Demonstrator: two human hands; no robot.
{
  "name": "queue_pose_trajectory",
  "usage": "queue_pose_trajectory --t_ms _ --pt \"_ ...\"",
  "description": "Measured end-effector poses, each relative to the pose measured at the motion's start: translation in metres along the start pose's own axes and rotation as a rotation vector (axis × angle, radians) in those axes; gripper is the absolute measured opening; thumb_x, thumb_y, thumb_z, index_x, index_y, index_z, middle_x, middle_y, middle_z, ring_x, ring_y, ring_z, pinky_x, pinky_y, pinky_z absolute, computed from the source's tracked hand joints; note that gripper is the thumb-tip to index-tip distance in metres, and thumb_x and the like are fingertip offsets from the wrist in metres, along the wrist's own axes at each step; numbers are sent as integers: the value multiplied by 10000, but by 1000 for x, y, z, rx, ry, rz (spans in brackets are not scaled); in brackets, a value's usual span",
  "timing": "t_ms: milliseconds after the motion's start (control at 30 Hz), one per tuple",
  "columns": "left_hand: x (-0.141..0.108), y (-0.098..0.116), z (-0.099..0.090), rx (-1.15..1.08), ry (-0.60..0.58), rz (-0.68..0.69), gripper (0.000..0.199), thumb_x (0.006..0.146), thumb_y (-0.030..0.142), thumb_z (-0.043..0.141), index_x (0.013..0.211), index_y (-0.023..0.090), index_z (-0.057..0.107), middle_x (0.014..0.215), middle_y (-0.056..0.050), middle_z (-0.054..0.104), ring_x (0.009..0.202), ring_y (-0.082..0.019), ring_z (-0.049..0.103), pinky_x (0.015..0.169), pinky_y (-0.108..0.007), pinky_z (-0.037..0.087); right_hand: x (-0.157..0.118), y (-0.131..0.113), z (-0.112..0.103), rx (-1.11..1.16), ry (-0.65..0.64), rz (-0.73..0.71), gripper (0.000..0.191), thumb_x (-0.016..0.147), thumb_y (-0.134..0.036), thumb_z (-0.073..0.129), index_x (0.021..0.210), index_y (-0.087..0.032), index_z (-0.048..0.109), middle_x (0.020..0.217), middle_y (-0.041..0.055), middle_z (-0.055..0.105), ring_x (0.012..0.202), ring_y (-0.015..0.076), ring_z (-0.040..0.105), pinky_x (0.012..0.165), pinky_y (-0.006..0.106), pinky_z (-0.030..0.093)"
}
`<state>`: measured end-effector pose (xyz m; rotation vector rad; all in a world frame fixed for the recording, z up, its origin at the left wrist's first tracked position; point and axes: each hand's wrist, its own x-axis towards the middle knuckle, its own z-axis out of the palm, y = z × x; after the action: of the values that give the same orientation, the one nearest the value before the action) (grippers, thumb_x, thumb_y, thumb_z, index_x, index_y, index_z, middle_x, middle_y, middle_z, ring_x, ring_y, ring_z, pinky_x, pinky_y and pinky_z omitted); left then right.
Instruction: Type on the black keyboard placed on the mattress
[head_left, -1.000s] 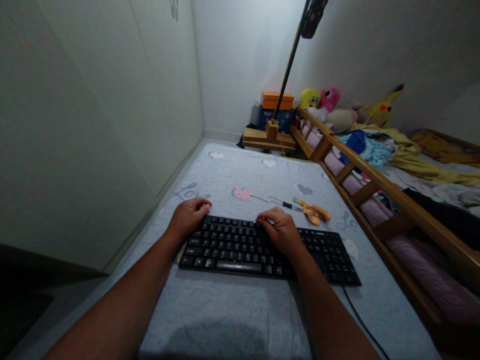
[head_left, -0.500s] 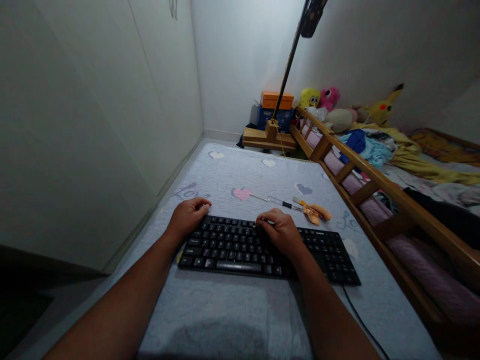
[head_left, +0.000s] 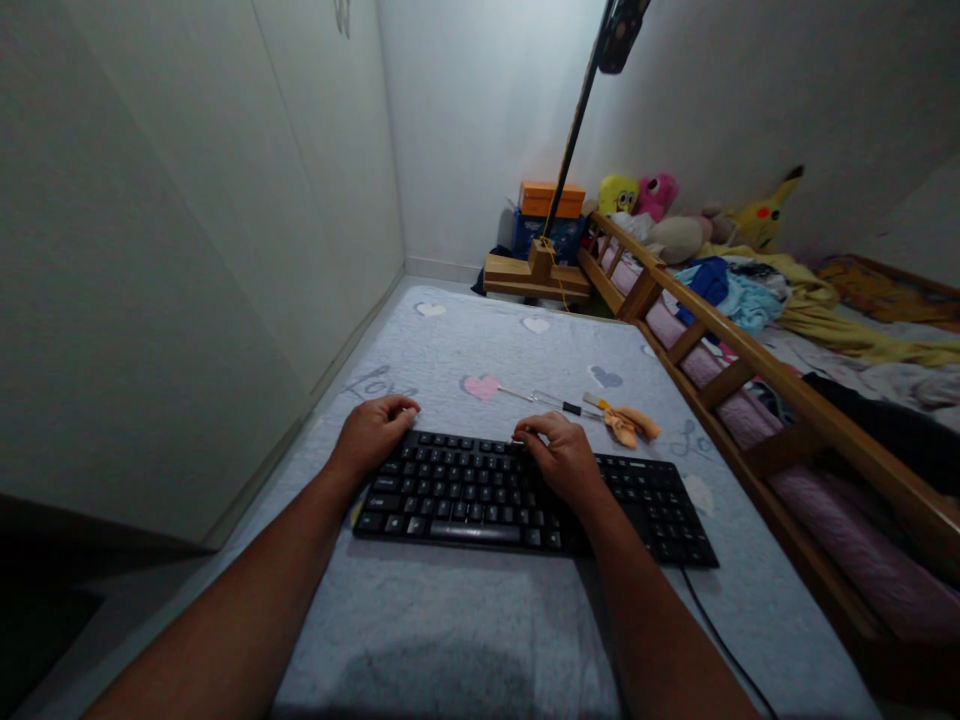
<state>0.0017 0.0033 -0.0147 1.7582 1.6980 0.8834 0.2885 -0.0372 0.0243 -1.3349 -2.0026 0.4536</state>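
A black keyboard (head_left: 480, 495) lies flat across the patterned cloth, its cable running off at the lower right. My left hand (head_left: 375, 430) rests at the keyboard's upper left corner, fingers closed together; what they hold, if anything, is hidden. Over the keyboard's top row, right of its middle, my right hand (head_left: 556, 452) has thumb and fingers pinched together. Whatever may sit in that pinch is too small to make out.
Behind the keyboard lie a thin tool with a black grip (head_left: 571, 409), a yellow-handled brush (head_left: 596, 402) and an orange cloth (head_left: 632, 425). A wooden bed rail (head_left: 709, 375) runs along the right. A pale cabinet (head_left: 187, 250) stands left. Beyond is a wooden stand (head_left: 536, 275) with a pole.
My right hand's fingers have shifted slightly at the keyboard's top row. My left hand stays in place. The whole view has moved very slightly.
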Motion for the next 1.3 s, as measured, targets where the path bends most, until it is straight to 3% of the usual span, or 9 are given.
queue_pose_trajectory --t_ms 633,933,1300 --pt "-1 3 -1 -24 -23 -13 363 762 448 524 899 171 716 793 -37 720 722 -205 634 674 -300 439 -3 4 -10 -20 -6 -3 149 852 -128 608 802 -208 723 780 35 705 791 190 627 752 303 451" --pt "-1 3 -1 2 -19 -9 361 764 451 512 888 181 716 782 -31 723 723 -207 636 673 -297 438 -4 -1 -14 -32 -72 -1 160 860 -140 592 784 -206 716 758 30 690 763 184 618 728 298 444" --pt "0 1 0 -11 -14 3 354 762 447 524 892 180 717 796 -34 724 738 -211 641 694 -305 448 -2 6 -6 -11 31 24 151 846 -130 610 796 -214 725 789 37 720 807 199 643 758 310 461"
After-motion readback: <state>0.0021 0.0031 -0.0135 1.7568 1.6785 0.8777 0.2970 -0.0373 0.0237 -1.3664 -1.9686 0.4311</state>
